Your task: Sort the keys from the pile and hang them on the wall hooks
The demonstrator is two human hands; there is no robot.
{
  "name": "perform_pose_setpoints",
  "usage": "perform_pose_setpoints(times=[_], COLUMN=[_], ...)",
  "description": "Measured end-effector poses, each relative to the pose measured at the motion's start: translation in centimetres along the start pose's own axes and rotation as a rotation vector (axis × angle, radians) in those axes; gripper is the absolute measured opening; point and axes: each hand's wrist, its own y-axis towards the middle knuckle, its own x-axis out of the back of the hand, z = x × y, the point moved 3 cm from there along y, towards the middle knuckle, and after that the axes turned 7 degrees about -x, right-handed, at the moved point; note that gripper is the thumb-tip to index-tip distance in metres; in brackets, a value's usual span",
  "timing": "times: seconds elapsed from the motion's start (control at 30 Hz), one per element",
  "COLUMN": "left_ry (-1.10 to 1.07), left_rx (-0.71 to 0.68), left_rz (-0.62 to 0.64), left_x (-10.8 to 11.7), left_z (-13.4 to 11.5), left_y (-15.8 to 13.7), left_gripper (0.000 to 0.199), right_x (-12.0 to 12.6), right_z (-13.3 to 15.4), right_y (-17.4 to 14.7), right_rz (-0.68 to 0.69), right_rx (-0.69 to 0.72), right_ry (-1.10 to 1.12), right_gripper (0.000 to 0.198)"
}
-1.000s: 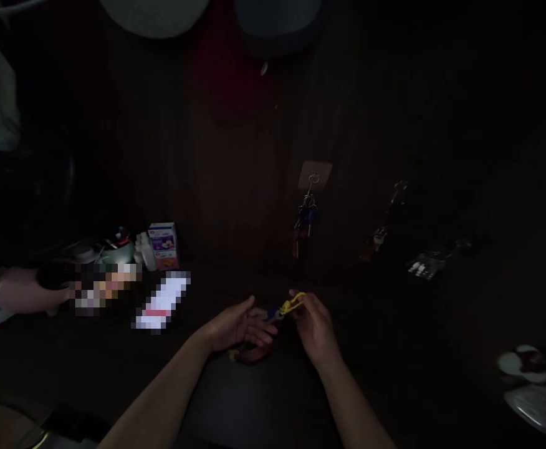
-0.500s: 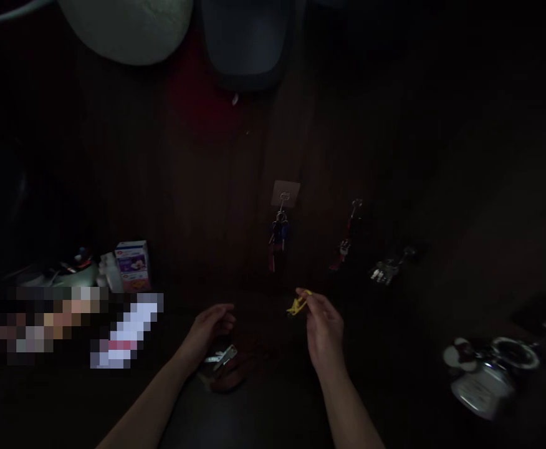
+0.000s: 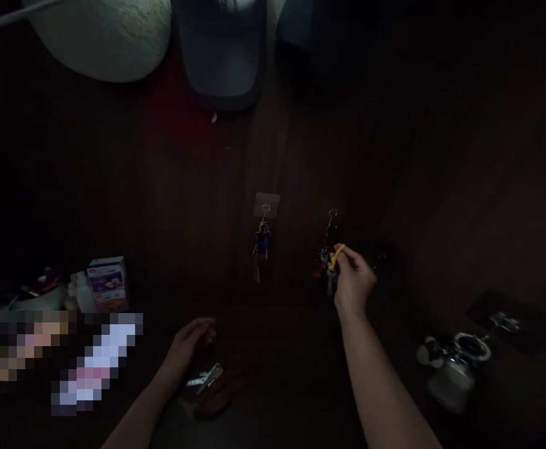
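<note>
Right hand (image 3: 356, 280) pinches a yellow cord (image 3: 333, 260) before keys hanging from a wall hook (image 3: 333, 212); left hand (image 3: 189, 338), fingers loosely curled and free, is near silvery metal pieces (image 3: 207, 377). Another key bunch (image 3: 262, 244) hangs nearby.

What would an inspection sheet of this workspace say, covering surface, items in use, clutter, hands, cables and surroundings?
Surface: dark tabletop, dimly lit; loose keys lie on it.
Items in use: yellow cord, held up by a key bunch hanging on the wall.
Clutter: cartons and white bottles at left; a reddish-brown item by the loose keys, too dark to identify.
Hands: right hand pinches the yellow cord; left hand loosely curled, nothing seen in it.
Cables: pale strip at upper left; cannot tell whether it is one.
Surroundings: grey cap above, another hook with keys left of the right hand.
</note>
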Motion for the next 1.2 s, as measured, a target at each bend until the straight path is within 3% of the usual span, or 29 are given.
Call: perform_pose_setpoints(times=[0.13, 0.3, 0.73, 0.87, 1.0, 1.2], left_ry=[0.005, -0.031, -0.061, -0.064, -0.076, -0.059], left_rx=[0.019, 0.041, 0.046, 0.045, 0.049, 0.049], left_rz=[-0.009, 0.014, 0.046, 0.051, 0.056, 0.042], left_x=[0.1, -0.1, -0.3, -0.1, 0.1, 0.0], left_z=[0.1, -0.1, -0.4, 0.0, 0.5, 0.2], left_y=[0.3, 0.2, 0.1, 0.4, 0.6, 0.3], left_gripper=[0.032, 0.029, 0.025, 0.026, 0.026, 0.025], right_x=[-0.8, -1.9, -3.7, -3.0, -2.1, -0.9], right_z=[0.9, 1.3, 1.8, 0.9, 0.1, -1.1], right_y=[3.0, 5.2, 6.1, 5.5, 4.4, 3.1], right_rz=[-0.076, -0.027, 0.086, 0.085, 0.093, 0.060], right_rx=[0.085, 0.150, 0.272, 0.279, 0.387, 0.425], right_ry=[-0.118, -0.313, -0.901, -0.914, -0.792, -0.751], right_gripper=[0.023, 0.026, 0.022, 0.029, 0.039, 0.035])
